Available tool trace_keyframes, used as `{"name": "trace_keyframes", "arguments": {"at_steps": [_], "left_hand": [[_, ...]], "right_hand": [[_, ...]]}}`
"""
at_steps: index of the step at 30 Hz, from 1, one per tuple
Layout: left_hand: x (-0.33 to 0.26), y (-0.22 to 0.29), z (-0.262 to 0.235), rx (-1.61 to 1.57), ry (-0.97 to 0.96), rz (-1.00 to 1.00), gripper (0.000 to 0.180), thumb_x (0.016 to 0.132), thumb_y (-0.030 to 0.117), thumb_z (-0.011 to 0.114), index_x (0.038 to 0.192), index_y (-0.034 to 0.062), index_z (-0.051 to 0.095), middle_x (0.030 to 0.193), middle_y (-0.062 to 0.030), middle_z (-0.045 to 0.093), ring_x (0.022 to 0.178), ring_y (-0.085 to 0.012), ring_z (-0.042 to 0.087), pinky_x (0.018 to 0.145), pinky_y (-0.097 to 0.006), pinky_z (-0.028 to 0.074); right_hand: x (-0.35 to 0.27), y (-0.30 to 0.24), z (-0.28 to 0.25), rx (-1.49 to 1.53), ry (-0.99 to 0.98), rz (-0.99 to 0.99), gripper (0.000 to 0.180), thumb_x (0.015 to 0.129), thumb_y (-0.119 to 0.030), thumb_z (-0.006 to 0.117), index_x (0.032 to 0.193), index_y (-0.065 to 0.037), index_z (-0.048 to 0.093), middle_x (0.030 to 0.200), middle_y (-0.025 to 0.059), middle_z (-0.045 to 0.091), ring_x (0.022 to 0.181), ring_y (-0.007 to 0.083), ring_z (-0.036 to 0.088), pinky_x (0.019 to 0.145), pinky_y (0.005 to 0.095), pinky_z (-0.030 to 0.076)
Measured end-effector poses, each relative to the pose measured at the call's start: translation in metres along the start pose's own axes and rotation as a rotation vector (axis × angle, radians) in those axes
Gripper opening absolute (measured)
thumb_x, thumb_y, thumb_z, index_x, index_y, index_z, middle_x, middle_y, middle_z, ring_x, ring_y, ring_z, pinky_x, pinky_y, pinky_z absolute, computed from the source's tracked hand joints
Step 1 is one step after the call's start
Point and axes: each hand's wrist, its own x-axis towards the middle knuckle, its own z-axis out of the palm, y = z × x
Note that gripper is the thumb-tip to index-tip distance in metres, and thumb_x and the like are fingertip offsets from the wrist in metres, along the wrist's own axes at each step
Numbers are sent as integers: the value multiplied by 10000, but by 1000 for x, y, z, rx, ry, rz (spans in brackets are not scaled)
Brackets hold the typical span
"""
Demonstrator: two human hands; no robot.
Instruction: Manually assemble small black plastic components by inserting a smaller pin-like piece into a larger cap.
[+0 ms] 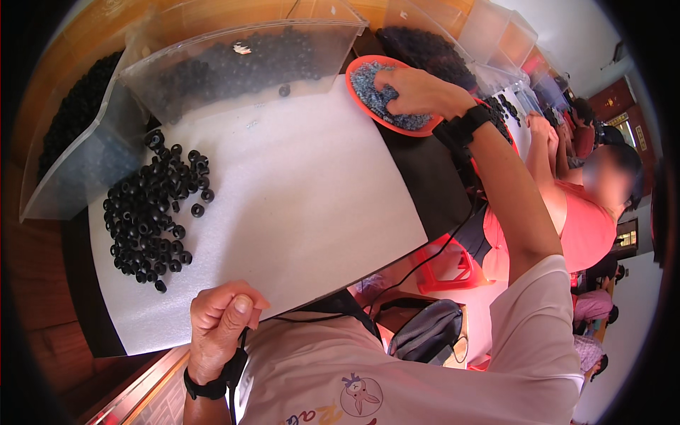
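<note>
In a shallow orange-red dish [360,105] at the far right corner of the sheet lie small blue-grey bits [370,83]. My right hand [418,93] reaches into them with curled fingers; the fingertips are partly hidden, so what they grip does not show. My left hand [225,313] is closed, thumb pressed against the curled fingers, at the near edge of the white foam sheet [319,191]. Whatever it holds is hidden. A loose heap of round black parts with holes [145,221] covers the sheet's left side, apart from both hands.
A clear plastic bin [244,67] of black parts stands along the sheet's far edge. Another clear bin [88,152] stands at the left. Further bins [425,53] line the back right. A person in a red top [584,227] sits to my right, near a red stool [446,273].
</note>
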Motion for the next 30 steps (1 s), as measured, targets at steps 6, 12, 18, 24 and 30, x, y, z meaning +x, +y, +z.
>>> {"name": "trace_keyframes", "arguments": {"at_steps": [6,12,18,24,30], "left_hand": [[0,2,0,-5,-2,-7,330,953,251,566,801,-34,640,641,-26,556,565,-87,479,530,-228,361],[0,2,1,-22,-6,-11,326,954,248,564,808,-32,643,641,-24,554,564,-87,475,532,-228,360],[-1,3,0,-19,-10,-19,323,957,246,559,813,-30,643,641,-21,554,566,-87,474,534,-230,362],[-1,2,-1,-13,-18,-3,305,963,237,550,831,-21,644,638,-12,546,569,-80,466,536,-226,365],[-2,4,-1,-16,-30,-16,322,970,269,549,840,-10,642,642,2,531,587,-66,468,552,-214,380]], "right_hand": [[0,1,-7,84,-35,121,340,699,-98,585,1029,-30,544,794,181,599,703,309,602,629,404,466],[-6,-8,-22,169,-52,203,325,708,-70,564,1029,-20,543,692,130,564,559,225,579,497,354,460],[-12,-25,-37,186,-1,133,325,719,-80,574,1036,-15,544,751,112,576,584,197,570,525,326,474],[-10,-80,-36,195,-13,-102,303,735,-80,598,1026,-15,545,808,107,577,720,200,574,660,320,480],[-2,-148,-19,330,-111,-290,261,743,-107,593,980,-10,542,743,110,593,572,188,588,502,331,456]]}}
